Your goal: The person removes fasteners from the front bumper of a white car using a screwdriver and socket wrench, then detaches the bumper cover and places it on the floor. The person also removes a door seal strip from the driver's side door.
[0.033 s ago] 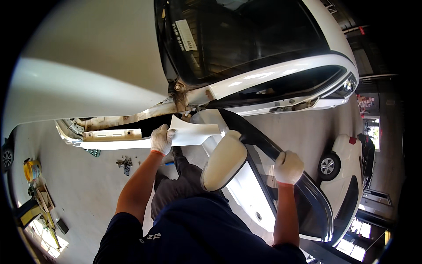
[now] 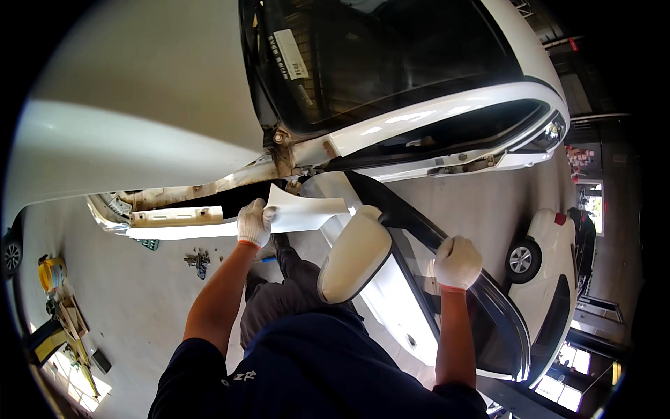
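Observation:
My left hand [image 2: 255, 223], in a white knit glove with an orange cuff, is closed on the edge of a white car fender [image 2: 307, 212]. The fender stands off the car body, and a dark gap shows between them. My right hand [image 2: 458, 263], gloved alike, is wrapped round the black window frame of an open front car door [image 2: 391, 307]. Its fingertips are hidden behind the frame. Between my hands the white side mirror [image 2: 356, 255] sticks out from the door. The exposed hinge area [image 2: 285, 150] shows rusty brown metal beside the windshield.
The white hood [image 2: 139, 84] and windshield [image 2: 391, 63] lie beyond my hands. On the floor at left are a pile of small dark parts [image 2: 198, 263], a yellow container [image 2: 51, 273] and a cardboard box [image 2: 72, 315]. Another white car [image 2: 551, 244] is parked at right.

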### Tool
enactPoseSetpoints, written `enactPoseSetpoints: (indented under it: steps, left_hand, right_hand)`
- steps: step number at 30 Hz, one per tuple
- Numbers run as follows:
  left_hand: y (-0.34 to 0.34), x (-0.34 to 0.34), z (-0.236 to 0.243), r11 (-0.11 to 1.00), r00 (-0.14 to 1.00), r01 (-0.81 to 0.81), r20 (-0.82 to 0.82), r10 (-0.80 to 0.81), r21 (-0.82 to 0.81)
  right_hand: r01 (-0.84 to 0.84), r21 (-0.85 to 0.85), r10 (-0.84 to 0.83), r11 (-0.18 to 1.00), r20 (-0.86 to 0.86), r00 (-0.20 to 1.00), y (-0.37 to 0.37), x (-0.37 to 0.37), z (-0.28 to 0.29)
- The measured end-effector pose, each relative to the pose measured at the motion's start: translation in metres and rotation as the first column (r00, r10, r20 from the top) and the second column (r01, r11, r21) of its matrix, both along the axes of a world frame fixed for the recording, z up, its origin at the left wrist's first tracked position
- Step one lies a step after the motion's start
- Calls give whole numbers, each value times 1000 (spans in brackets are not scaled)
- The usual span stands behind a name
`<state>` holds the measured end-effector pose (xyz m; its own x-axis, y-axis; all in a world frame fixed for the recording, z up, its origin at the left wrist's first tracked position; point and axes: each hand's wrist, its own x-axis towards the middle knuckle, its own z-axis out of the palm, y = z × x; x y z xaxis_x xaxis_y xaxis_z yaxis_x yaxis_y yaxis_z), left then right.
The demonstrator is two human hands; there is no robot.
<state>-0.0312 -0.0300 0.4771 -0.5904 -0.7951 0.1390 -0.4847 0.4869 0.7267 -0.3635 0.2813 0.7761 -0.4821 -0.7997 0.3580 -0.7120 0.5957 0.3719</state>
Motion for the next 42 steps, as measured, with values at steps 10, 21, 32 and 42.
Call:
enactPoseSetpoints:
  steps: [10,21,32,42]
  left_hand:
    - [4,2,-8,998,1000,3,-20,-5,-70]
    - [9,7,-16,994,998,30,-51,-35,-102]
    - [19,15,-21,998,997,63,-40,-65,-31]
    - [19,14,-20,994,994,105,-6,-105,-32]
  right_hand:
    - [-100,-11,100,995,-25,995,-20,-52,-9]
    - [-238,16,238,971,11,971,-56,-120,-11]
    - [-400,48,399,915,18,917,-102,-180,-19]
    - [-367,199,359,909,76,930,-140,-217,-12]
